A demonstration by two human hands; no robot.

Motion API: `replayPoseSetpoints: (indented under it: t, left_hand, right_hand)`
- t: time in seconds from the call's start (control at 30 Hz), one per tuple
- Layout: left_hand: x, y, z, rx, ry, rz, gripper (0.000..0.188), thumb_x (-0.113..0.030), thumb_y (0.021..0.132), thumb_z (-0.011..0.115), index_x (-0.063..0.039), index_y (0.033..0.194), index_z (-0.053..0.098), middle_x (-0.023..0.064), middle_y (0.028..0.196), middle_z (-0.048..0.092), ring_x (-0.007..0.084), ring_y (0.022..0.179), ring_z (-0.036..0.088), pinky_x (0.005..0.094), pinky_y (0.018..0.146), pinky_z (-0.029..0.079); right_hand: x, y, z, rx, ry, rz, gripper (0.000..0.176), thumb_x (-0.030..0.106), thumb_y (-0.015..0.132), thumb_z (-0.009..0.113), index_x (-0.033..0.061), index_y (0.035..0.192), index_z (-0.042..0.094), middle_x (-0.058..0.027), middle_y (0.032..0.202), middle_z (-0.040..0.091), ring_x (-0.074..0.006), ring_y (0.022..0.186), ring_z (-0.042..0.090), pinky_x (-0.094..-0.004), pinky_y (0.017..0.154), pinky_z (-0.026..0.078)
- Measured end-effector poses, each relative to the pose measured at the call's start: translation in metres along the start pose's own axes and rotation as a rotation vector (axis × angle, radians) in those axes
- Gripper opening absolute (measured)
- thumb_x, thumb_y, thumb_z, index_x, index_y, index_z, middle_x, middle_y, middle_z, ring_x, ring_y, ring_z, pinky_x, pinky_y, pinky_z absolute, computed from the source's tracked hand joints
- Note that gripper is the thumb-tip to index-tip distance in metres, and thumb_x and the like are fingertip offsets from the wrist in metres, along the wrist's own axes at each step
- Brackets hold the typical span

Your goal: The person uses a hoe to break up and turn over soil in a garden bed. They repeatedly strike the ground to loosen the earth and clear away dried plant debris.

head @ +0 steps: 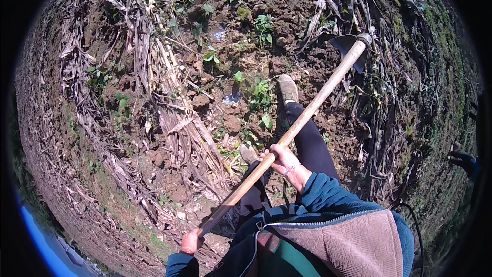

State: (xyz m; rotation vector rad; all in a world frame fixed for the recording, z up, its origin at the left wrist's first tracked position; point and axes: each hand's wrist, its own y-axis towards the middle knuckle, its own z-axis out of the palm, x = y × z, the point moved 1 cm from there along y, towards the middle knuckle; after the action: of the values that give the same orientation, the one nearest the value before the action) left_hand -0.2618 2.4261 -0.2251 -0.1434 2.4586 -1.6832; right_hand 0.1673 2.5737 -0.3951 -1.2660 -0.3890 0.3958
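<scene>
A long-handled hoe runs diagonally across the head view, its pale wooden handle [315,102] rising from lower left to upper right. My left hand [191,241] is closed around the butt end of the handle. Farther up, near its middle, my right hand [285,161] grips the same handle. The broad metal hoe blade [348,44] is at the upper right, beside dry stalks; whether it touches the ground I cannot tell. Beneath the handle are my two shoes, one [288,88] stepping ahead of the other [250,154], on cloddy brown soil [232,123].
Rows of flattened dry maize stalks [184,123] lie to the left, with more dry stalks [378,123] to the right. Small green plants [261,92] and patches of blue-white granules [231,99] dot the soil. A dark-sleeved part of another person [465,161] shows at the right rim.
</scene>
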Motion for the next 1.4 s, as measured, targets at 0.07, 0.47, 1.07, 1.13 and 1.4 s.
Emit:
replayPoseSetpoints:
  t: [0.07, 0.47, 1.07, 1.13, 1.4]
  left_hand:
    - [0.014, -0.008, 0.032, -0.033, -0.100, -0.026, 0.029, -0.019, 0.069, 0.068, -0.010, 0.096, 0.060, 0.0196, 0.078, 0.065, 0.0393, 0.076, 0.064, 0.0472, 0.067, 0.052]
    - [-0.043, 0.008, 0.206, -0.229, -0.510, -0.135, 0.023, -0.015, 0.070, 0.066, -0.008, 0.091, 0.063, 0.0168, 0.086, 0.063, 0.0378, 0.082, 0.061, 0.0476, 0.070, 0.050]
    - [-0.081, -0.093, 0.346, 0.209, -0.784, -0.488, 0.040, -0.037, 0.072, 0.071, -0.009, 0.097, 0.059, 0.0184, 0.081, 0.066, 0.0407, 0.078, 0.064, 0.0507, 0.068, 0.050]
    - [-0.076, -0.102, 0.350, 0.326, -0.766, -0.574, 0.039, -0.038, 0.074, 0.071, -0.010, 0.097, 0.058, 0.0181, 0.080, 0.066, 0.0399, 0.077, 0.064, 0.0508, 0.066, 0.050]
    - [-0.076, 0.041, 0.311, -0.172, -0.815, -0.223, 0.027, -0.021, 0.074, 0.064, -0.007, 0.096, 0.057, 0.0202, 0.077, 0.064, 0.0414, 0.074, 0.063, 0.0509, 0.064, 0.049]
  right_hand:
    - [0.016, 0.002, 0.005, 0.061, 0.014, -0.083, 0.021, 0.010, 0.084, 0.065, 0.0041, 0.096, 0.050, -0.0133, 0.086, 0.057, -0.0310, 0.077, 0.063, -0.0493, 0.079, 0.055]
    - [-0.027, 0.045, 0.072, 0.287, -0.726, -0.546, 0.019, 0.011, 0.084, 0.061, 0.0025, 0.090, 0.045, -0.0061, 0.067, 0.056, -0.0170, 0.055, 0.058, -0.0310, 0.049, 0.049]
    - [-0.233, 0.077, -0.078, 0.015, -0.981, -0.187, 0.011, 0.006, 0.086, 0.053, 0.0091, 0.094, 0.046, -0.0047, 0.068, 0.053, -0.0170, 0.050, 0.054, -0.0320, 0.045, 0.048]
    - [-0.234, 0.070, -0.081, -0.076, -0.943, 0.020, 0.011, 0.005, 0.085, 0.054, 0.0101, 0.092, 0.048, -0.0047, 0.063, 0.053, -0.0189, 0.047, 0.053, -0.0331, 0.043, 0.047]
    - [-0.155, 0.112, 0.041, 0.157, -0.978, -0.414, 0.016, 0.014, 0.089, 0.051, 0.0063, 0.075, 0.047, -0.0059, 0.058, 0.052, -0.0183, 0.043, 0.051, -0.0319, 0.041, 0.046]
